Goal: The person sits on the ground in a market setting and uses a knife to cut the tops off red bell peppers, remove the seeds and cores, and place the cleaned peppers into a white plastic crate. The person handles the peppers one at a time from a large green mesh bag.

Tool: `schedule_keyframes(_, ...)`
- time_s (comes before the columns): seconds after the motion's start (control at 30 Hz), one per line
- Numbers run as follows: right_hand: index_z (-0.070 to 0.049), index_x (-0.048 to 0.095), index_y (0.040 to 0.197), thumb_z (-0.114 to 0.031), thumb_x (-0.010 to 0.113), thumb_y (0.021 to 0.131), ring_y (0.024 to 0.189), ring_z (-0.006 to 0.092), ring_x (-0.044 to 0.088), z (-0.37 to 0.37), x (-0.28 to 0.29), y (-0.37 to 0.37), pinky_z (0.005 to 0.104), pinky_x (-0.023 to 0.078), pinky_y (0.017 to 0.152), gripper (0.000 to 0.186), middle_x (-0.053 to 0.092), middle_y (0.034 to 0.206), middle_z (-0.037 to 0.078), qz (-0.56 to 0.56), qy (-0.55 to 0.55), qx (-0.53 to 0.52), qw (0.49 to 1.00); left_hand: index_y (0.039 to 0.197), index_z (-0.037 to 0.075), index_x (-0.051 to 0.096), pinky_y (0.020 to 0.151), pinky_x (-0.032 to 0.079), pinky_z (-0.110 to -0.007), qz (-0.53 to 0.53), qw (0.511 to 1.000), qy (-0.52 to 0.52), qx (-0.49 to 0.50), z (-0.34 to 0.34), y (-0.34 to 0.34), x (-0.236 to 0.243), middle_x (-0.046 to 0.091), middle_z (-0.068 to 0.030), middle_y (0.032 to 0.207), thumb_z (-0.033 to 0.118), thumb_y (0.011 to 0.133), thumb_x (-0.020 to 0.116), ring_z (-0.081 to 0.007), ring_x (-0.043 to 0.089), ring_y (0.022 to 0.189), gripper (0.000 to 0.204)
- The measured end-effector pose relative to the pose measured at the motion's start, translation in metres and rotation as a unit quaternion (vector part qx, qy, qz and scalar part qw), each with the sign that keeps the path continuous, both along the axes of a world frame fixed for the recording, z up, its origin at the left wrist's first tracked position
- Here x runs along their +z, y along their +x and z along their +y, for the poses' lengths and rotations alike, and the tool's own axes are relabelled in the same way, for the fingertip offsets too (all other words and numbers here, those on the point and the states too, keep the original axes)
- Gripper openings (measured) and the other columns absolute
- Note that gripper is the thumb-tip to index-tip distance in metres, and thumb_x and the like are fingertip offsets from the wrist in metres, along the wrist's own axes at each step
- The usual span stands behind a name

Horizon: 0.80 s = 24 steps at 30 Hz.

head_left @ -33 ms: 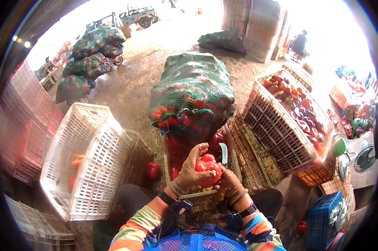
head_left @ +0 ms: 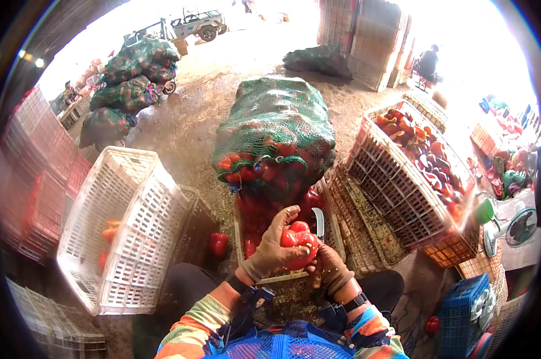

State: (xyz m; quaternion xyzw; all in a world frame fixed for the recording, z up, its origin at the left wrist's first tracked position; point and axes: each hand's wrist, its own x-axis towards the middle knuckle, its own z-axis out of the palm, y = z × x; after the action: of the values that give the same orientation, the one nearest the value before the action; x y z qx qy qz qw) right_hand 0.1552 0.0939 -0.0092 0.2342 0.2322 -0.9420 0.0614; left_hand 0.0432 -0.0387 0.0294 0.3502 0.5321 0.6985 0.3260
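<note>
My left hand (head_left: 272, 250), in a brown glove, grips a red bell pepper (head_left: 300, 244) from above and the left. My right hand (head_left: 331, 270), also gloved, sits under and to the right of the pepper and holds a small knife (head_left: 319, 225) with its blade pointing up beside the pepper. Both hands are over a low crate of red peppers (head_left: 253, 222) in front of my knees. A big green net sack of peppers (head_left: 276, 128) lies on the far end of that crate.
A white plastic crate (head_left: 123, 224) lies tilted at my left, with a loose red pepper (head_left: 218, 244) on the ground beside it. A white crate holding peppers (head_left: 402, 179) stands at right. A blue crate (head_left: 462, 308), a fan (head_left: 520, 229), more green sacks (head_left: 132, 78) and a seated person (head_left: 429, 61) are around.
</note>
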Motion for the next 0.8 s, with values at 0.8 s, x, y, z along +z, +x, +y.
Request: schedule_keyframes(0.8, -0.006, 0.058, 0.105, -0.033, 0.054, 0.084, 0.094, 0.0349, 0.059, -0.044, 0.094, 0.024, 0.0409, 0.046, 0.078, 0.035, 0.063, 0.096, 0.018, -0.062, 0.702, 0.073, 0.706, 0.117, 0.000, 0.049, 0.082, 0.047, -0.028, 0.087, 0.974, 0.034, 0.206, -0.014, 0.001, 0.023, 0.057, -0.0048, 0.105, 0.016, 0.077, 0.072, -0.0118, 0.055, 0.093, 0.050)
